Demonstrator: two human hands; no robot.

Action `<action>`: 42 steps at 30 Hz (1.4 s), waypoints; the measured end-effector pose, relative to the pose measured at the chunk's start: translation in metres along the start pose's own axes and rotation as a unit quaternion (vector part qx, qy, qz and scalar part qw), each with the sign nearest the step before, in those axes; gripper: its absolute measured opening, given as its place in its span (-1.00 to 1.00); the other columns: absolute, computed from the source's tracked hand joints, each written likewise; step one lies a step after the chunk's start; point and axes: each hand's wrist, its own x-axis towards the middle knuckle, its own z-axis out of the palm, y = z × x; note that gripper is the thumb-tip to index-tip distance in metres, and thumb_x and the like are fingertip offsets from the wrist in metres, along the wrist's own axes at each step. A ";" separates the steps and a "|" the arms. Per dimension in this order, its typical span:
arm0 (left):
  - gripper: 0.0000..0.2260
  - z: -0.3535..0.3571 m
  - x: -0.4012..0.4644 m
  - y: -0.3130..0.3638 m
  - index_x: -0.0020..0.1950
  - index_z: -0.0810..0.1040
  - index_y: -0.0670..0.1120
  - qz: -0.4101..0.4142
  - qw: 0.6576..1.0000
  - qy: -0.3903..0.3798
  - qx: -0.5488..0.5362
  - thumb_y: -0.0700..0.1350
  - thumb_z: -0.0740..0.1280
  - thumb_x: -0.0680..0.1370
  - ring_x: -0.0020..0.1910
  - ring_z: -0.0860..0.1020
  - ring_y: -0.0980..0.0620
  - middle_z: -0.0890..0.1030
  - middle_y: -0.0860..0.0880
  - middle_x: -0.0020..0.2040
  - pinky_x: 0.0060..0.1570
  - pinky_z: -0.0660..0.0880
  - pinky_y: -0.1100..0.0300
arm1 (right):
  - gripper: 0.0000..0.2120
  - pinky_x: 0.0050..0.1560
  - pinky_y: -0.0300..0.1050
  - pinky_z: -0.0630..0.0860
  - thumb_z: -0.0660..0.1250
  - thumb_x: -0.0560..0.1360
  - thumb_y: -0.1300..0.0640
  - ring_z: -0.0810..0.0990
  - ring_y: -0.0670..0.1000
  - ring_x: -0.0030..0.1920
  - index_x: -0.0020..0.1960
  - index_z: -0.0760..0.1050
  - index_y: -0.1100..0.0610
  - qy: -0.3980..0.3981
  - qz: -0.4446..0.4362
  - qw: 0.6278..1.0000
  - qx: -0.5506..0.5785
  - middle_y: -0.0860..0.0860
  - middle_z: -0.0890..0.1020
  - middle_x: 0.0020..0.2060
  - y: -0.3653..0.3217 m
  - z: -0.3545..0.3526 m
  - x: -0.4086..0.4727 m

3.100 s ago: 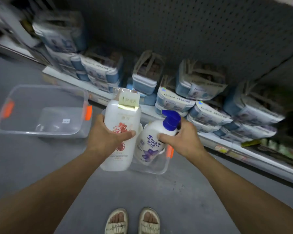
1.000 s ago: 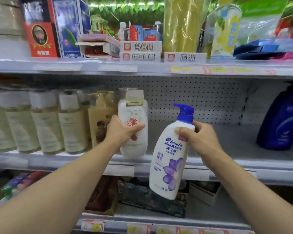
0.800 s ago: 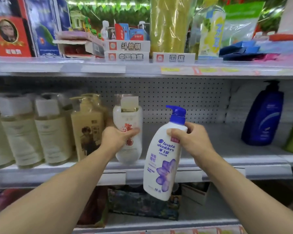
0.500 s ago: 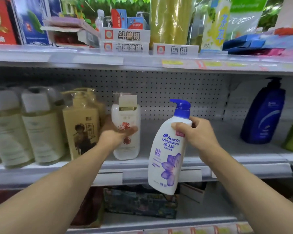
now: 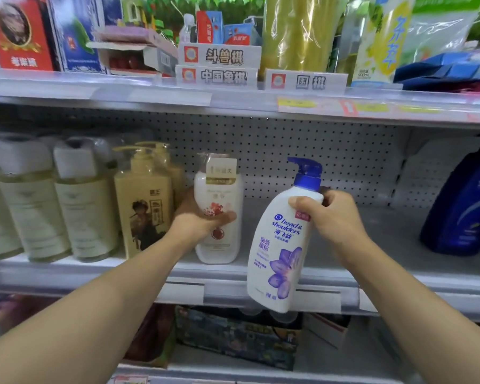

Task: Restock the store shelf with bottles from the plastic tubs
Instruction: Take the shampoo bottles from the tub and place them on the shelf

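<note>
Bottle in right hand (image 5: pixel 331 217): white shampoo bottle (image 5: pixel 281 253), blue pump top, blue lettering, purple flower print low on the front. Bottle in left hand (image 5: pixel 198 223): white lotion bottle (image 5: pixel 219 214), red floral mark, pale gold-banded tag at the neck. Neighbouring pump bottle (image 5: pixel 143 203): tan, dark figure print. Far-right bottle (image 5: pixel 463 206): deep blue, white swoosh. Shelf (image 5: pixel 261 275): pale grey. Back panel (image 5: pixel 275 151): white, dotted with dark holes. Box (image 5: pixel 20 31) upper left: red.

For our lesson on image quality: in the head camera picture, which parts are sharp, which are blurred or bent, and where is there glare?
Head view: the Head & Shoulders bottle label reads sharp; the pale bottles at left look soft and smeared; the shelf edge bows from wide-angle distortion; soft glare on the blue bottle; the lower shelf lies in dim shadow.
</note>
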 end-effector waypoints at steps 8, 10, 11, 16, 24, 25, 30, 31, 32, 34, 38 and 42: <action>-0.58 0.050 -0.005 0.015 0.14 0.53 -0.07 0.000 0.999 -0.049 -0.007 -0.12 0.55 0.33 0.04 0.57 0.02 0.61 -0.02 0.06 -0.10 0.52 0.26 | -0.86 -0.42 -0.34 0.41 0.47 0.38 0.17 0.52 -0.19 -0.46 -0.29 0.52 0.12 0.021 0.001 1.000 -0.017 -0.08 0.59 -0.43 -0.001 -0.028 -0.002; -0.56 0.060 -0.005 0.016 0.15 0.54 -0.08 0.007 0.999 -0.050 -0.009 -0.13 0.56 0.32 0.01 0.59 0.03 0.62 -0.02 0.04 -0.10 0.53 0.26 | -0.89 -0.37 -0.30 0.44 0.46 0.38 0.17 0.55 -0.16 -0.42 -0.24 0.54 0.14 0.020 0.003 1.000 -0.017 -0.05 0.61 -0.39 0.000 -0.036 -0.004; -0.57 0.064 -0.005 0.016 0.13 0.54 -0.08 0.012 0.999 -0.046 -0.013 -0.14 0.57 0.32 -0.02 0.60 0.06 0.63 -0.01 0.00 -0.14 0.53 0.29 | -0.90 -0.32 -0.24 0.46 0.46 0.38 0.17 0.57 -0.11 -0.38 -0.21 0.56 0.16 0.022 0.006 1.000 -0.015 -0.02 0.63 -0.35 0.001 -0.040 -0.005; -0.44 0.081 -0.004 0.013 0.20 0.49 -0.11 0.005 0.999 -0.044 -0.025 -0.09 0.60 0.27 0.00 0.61 0.07 0.64 0.00 0.03 -0.18 0.52 0.31 | -0.87 -0.23 -0.13 0.52 0.45 0.38 0.19 0.61 -0.01 -0.30 -0.11 0.58 0.23 0.030 0.013 0.999 -0.012 0.07 0.67 -0.26 0.004 -0.054 -0.008; -0.44 0.067 -0.014 0.016 0.26 0.37 -0.10 -0.006 0.988 -0.091 0.124 -0.11 0.55 0.35 -0.02 0.59 0.05 0.58 -0.02 0.08 -0.26 0.51 0.35 | -0.93 -0.34 -0.26 0.49 0.44 0.40 0.22 0.63 -0.11 -0.35 -0.13 0.58 0.17 -0.008 0.002 1.000 0.012 0.01 0.67 -0.29 0.005 -0.046 -0.017; -0.44 0.060 -0.016 0.014 0.27 0.35 -0.08 0.005 0.978 -0.101 0.185 -0.10 0.54 0.37 0.06 0.57 0.01 0.56 -0.01 0.10 -0.13 0.49 0.29 | -0.94 -0.34 -0.27 0.50 0.43 0.40 0.22 0.63 -0.12 -0.35 -0.13 0.58 0.16 -0.015 0.000 1.000 0.015 0.00 0.68 -0.29 0.004 -0.043 -0.017; -0.40 0.014 -0.039 0.004 0.42 0.31 -0.10 0.029 0.923 -0.082 0.375 -0.16 0.47 0.44 0.28 0.46 -0.03 0.47 -0.05 0.33 0.18 0.40 0.21 | -0.92 -0.23 -0.14 0.56 0.44 0.39 0.20 0.67 -0.02 -0.24 -0.12 0.59 0.13 -0.055 -0.018 0.998 0.013 0.04 0.69 -0.22 -0.009 -0.015 -0.021; -0.38 0.004 -0.044 0.002 0.44 0.29 -0.11 0.029 0.918 -0.077 0.387 -0.16 0.47 0.44 0.29 0.45 -0.03 0.46 -0.06 0.35 0.22 0.39 0.19 | -0.92 -0.21 -0.13 0.57 0.44 0.39 0.20 0.67 -0.01 -0.22 -0.12 0.59 0.12 -0.065 -0.022 0.998 0.014 0.04 0.70 -0.21 -0.012 -0.008 -0.022; -0.37 -0.007 -0.049 0.001 0.45 0.28 -0.11 0.027 0.915 -0.076 0.396 -0.16 0.47 0.44 0.29 0.45 -0.03 0.46 -0.06 0.35 0.23 0.39 0.19 | -0.91 -0.21 -0.13 0.57 0.44 0.39 0.19 0.67 -0.01 -0.22 -0.11 0.59 0.12 -0.074 -0.025 0.997 0.015 0.04 0.70 -0.21 -0.015 -0.001 -0.022; -0.38 -0.028 -0.058 -0.001 0.43 0.28 -0.11 0.030 0.908 -0.074 0.412 -0.15 0.47 0.43 0.27 0.47 -0.03 0.48 -0.06 0.33 0.21 0.41 0.18 | -0.90 -0.21 -0.11 0.57 0.44 0.40 0.17 0.67 -0.01 -0.22 -0.09 0.59 0.12 -0.083 -0.029 0.996 0.013 0.03 0.69 -0.21 -0.022 0.016 -0.023; -0.45 -0.067 -0.071 -0.004 0.34 0.33 -0.05 0.017 0.893 -0.059 0.447 -0.12 0.47 0.41 0.19 0.49 -0.02 0.50 -0.02 0.27 0.12 0.48 0.10 | -0.89 -0.50 -0.21 0.45 0.43 0.41 0.14 0.61 -0.03 -0.40 -0.08 0.56 0.13 -0.093 -0.045 0.995 0.006 0.04 0.67 -0.26 -0.036 0.051 -0.022; -0.44 -0.095 -0.078 -0.007 0.34 0.31 0.01 -0.004 0.884 -0.053 0.465 -0.08 0.46 0.41 0.15 0.50 -0.03 0.53 -0.01 0.21 0.10 0.52 0.00 | -0.88 -0.54 -0.38 0.35 0.47 0.37 0.17 0.52 -0.10 -0.39 -0.19 0.53 0.16 -0.061 -0.080 0.995 -0.007 0.01 0.60 -0.33 -0.042 0.085 -0.016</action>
